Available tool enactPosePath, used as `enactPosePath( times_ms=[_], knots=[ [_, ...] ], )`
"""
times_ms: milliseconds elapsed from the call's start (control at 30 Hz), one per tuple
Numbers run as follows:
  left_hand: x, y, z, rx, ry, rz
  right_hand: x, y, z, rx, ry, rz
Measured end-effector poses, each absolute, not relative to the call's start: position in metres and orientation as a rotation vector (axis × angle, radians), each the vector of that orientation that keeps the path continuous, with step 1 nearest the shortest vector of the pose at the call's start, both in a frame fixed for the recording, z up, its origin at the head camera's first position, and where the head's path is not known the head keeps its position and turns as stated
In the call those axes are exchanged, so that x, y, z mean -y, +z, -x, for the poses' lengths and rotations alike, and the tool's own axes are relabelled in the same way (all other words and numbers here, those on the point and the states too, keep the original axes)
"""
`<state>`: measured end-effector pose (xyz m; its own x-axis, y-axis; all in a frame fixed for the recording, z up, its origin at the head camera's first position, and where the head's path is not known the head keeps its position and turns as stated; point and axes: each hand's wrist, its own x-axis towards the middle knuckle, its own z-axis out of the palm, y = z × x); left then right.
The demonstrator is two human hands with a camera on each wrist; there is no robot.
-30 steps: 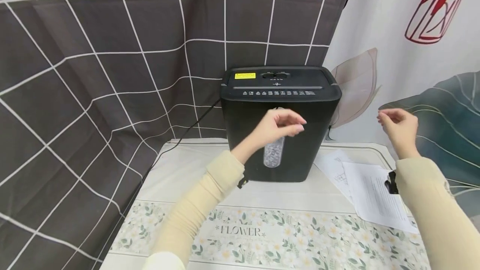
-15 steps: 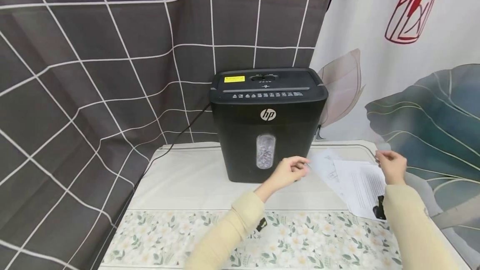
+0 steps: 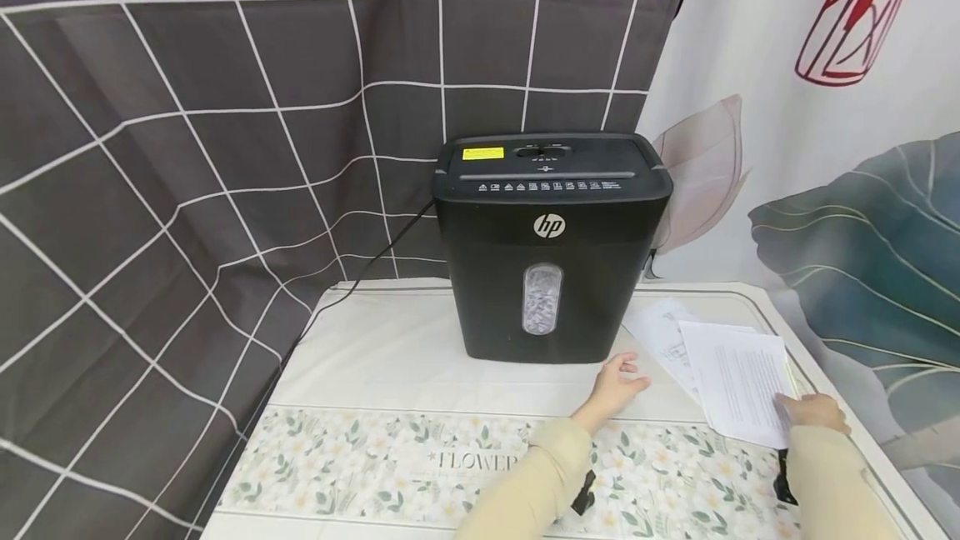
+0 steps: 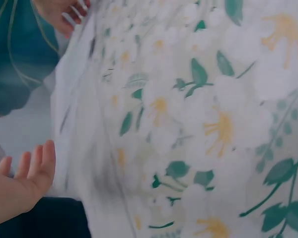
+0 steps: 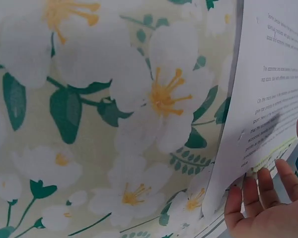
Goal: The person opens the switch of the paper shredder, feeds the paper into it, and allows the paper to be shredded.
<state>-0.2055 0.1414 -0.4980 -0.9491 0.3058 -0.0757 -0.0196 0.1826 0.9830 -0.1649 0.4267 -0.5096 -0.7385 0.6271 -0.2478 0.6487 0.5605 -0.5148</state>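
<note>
A stack of printed paper sheets [image 3: 738,382] lies on the right of the table. My right hand [image 3: 813,412] is at the right edge of the stack, with the thumb over the top sheet. In the right wrist view, the fingers of this right hand [image 5: 268,203] lie along the sheet's [image 5: 268,99] edge, apart from the thumb; no pinch shows. My left hand [image 3: 617,386], fingers loosely bent and holding nothing, hovers left of the papers, in front of a black HP paper shredder [image 3: 487,273]. The left wrist view shows the left hand's [image 4: 20,188] spread fingers.
A drawing sheet [image 3: 667,340] lies partly under the printed stack. The shredder's cord [image 3: 360,277] runs off to the left. A floral cloth [image 3: 337,457] covers the table's front. Behind hang a dark grid curtain [image 3: 300,48] and a white patterned one [image 3: 750,23].
Both hands have come down from in front of and beside the shredder. The right hand has reached the printed sheets' edge; the left has moved right, toward the papers.
</note>
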Motion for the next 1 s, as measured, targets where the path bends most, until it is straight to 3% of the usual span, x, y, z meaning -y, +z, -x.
enactPosePath(
  times_ms=[700,833,1000],
  knots=[
    [-0.155,-0.512,0.21,-2.153,1.77,-0.148,-0.432,-0.519,0.172,-2.635,-0.634,-1.1],
    [-0.155,-0.522,0.215,-2.214,1.696,-0.223,-0.43,-0.518,0.17,-2.678,-0.778,-1.087],
    [-0.153,-0.509,0.209,-2.253,1.555,-0.126,-0.435,-0.517,0.172,-2.756,-1.063,-1.085]
  ],
)
